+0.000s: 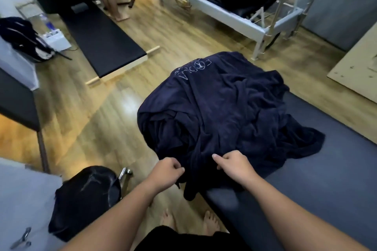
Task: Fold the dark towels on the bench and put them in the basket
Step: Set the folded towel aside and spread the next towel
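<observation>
Both hands are down at the near edge of the towel heap. The left hand [170,170] is curled shut, fingers pinching a fold of dark cloth where it spills over the edge. The right hand [232,164] is closed on the same edge just beside it, thumb sticking out toward the left, knuckles up. The two hands are near each other but not touching.

The dark towels [220,112] lie in one big rumpled mound on the grey padded surface [318,185], covering its far end and hanging off the left side toward the floor; pale lettering shows on the cloth at the far top of the heap. A loose tail of fabric droops below the hands.

Down to the left, near the person's bare feet [191,223], stands the basket [89,195], with dark cloth already in it and draped over its rim. Across the wooden floor [85,120] there is a long black mat [102,40], and at its far end another person's bare legs [111,0].
</observation>
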`<act>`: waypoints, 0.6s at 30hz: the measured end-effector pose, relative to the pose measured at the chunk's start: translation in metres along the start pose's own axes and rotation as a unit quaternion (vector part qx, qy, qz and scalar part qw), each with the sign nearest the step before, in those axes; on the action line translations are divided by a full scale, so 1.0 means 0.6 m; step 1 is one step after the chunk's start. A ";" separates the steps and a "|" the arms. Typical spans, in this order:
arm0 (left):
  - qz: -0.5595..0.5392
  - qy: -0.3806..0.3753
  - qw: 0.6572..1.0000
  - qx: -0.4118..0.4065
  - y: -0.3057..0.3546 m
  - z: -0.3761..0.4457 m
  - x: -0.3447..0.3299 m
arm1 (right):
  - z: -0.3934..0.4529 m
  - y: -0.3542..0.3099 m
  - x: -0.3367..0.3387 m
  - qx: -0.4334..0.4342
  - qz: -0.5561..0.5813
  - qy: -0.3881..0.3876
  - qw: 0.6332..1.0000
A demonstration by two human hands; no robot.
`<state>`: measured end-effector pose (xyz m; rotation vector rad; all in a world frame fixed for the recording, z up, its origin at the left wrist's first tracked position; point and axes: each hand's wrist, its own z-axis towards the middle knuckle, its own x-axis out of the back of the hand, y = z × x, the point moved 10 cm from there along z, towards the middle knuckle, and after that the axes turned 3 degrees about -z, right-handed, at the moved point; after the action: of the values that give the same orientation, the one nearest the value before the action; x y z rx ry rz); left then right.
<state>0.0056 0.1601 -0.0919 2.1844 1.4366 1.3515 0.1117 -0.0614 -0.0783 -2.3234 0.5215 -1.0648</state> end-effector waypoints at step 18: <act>0.532 -0.147 0.673 -0.493 0.366 0.188 -0.079 | 0.041 -0.012 0.097 -0.118 0.038 0.198 0.972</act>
<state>0.2253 0.0436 -0.0532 2.0971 -0.8274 1.3303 0.1677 -0.0796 -0.0541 -2.2688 0.9264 -1.5100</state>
